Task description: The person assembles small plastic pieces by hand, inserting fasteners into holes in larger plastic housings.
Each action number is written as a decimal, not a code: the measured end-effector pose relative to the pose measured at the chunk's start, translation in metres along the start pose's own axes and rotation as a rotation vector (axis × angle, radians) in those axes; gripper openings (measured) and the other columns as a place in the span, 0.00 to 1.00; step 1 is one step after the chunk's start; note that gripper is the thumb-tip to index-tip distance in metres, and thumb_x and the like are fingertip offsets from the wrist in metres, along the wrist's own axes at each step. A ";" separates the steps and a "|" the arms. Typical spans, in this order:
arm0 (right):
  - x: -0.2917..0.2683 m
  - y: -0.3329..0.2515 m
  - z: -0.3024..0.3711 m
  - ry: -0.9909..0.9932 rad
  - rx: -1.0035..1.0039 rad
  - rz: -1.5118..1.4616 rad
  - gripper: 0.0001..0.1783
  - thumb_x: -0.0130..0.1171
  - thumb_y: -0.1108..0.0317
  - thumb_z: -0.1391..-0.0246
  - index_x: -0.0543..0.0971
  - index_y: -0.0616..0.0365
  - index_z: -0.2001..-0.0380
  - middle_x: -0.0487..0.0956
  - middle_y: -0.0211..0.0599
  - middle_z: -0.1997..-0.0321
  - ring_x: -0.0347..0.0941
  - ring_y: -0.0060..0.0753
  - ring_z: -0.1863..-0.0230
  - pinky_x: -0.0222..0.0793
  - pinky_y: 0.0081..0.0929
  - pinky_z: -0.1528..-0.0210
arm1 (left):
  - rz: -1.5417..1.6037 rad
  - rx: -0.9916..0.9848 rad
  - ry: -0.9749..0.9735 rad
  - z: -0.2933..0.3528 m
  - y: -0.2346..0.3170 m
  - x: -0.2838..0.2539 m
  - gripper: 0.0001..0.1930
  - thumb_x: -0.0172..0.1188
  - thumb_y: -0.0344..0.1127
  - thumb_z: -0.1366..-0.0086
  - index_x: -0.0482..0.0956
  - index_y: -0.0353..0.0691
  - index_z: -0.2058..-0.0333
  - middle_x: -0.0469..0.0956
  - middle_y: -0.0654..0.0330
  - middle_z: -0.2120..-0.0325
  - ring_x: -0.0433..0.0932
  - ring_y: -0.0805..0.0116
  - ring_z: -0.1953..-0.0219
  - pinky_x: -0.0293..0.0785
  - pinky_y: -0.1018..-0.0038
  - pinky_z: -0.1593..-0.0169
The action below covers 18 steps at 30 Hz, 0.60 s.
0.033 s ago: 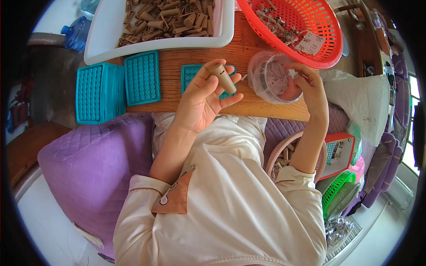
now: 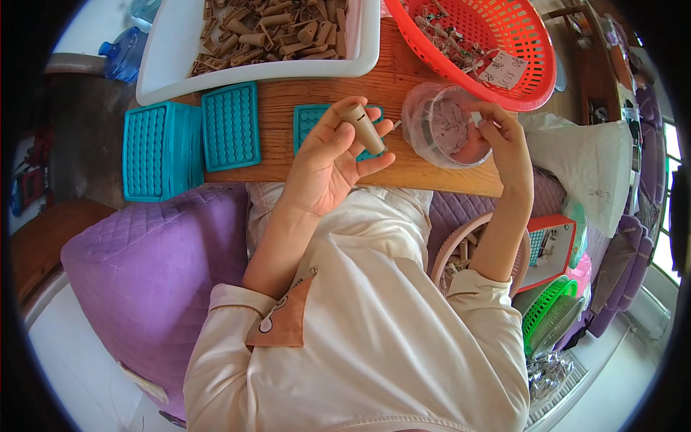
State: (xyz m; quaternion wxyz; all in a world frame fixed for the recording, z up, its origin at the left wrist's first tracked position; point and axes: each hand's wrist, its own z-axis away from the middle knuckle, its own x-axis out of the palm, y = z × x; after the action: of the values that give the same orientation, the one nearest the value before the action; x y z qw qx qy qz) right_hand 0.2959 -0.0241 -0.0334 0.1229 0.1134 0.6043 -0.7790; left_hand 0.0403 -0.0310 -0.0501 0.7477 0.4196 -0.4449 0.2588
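Observation:
A tan plastic tube (image 2: 366, 129) with a small dark slot near its upper end rests in my left hand (image 2: 322, 158), held at a slant between thumb and fingers. My right hand (image 2: 507, 140) pinches a small white piece (image 2: 476, 117) above the right rim of a clear round tub (image 2: 419, 138). Inside the tub lie many small whitish pieces (image 2: 449, 127), seen through a pinkish tint. Behind my left fingers, a teal tray (image 2: 306, 115) with rounded bumps lies partly hidden on the wooden table (image 2: 273, 137).
A white bin (image 2: 155, 65) of tan plastic parts stands at the far left, with stacked teal trays (image 2: 147, 151) and a single teal tray (image 2: 230, 126) before it. A red basket (image 2: 536, 68) leans in beyond the tub. Beside my right forearm sits a round basket (image 2: 440, 263).
The white piece in my right fingertips has shifted slightly to the right and shows more of its face. My left hand and the tube stay in place.

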 end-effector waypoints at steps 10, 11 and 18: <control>0.008 -0.005 -0.001 0.057 0.010 -0.089 0.03 0.47 0.76 0.52 0.68 0.62 0.71 0.71 0.29 0.75 0.62 0.11 0.82 0.58 0.08 0.81 | 0.113 -0.054 -0.107 0.002 0.005 -0.008 0.17 0.48 0.34 0.42 0.60 0.40 0.54 0.65 0.57 0.59 0.68 0.63 0.54 0.78 0.74 0.69; 0.008 -0.006 -0.001 0.053 0.009 -0.089 0.03 0.47 0.76 0.52 0.68 0.62 0.71 0.71 0.29 0.75 0.62 0.11 0.82 0.58 0.08 0.81 | 0.110 -0.056 -0.096 0.002 0.005 -0.007 0.17 0.48 0.34 0.42 0.60 0.40 0.54 0.66 0.57 0.59 0.68 0.63 0.55 0.78 0.74 0.69; 0.026 -0.003 0.000 0.101 -0.079 0.020 0.02 0.46 0.77 0.52 0.69 0.62 0.73 0.70 0.27 0.75 0.62 0.14 0.77 0.60 0.12 0.73 | 0.280 -0.160 -0.083 0.002 0.003 -0.008 0.17 0.50 0.36 0.43 0.62 0.36 0.57 0.68 0.58 0.61 0.69 0.63 0.56 0.78 0.81 0.73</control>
State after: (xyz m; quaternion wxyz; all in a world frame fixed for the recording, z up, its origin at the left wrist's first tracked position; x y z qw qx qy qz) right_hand 0.2706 -0.0252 -0.0391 0.1044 0.1535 0.6389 -0.7466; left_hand 0.0331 -0.0314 -0.0553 0.7164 0.3029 -0.5488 0.3064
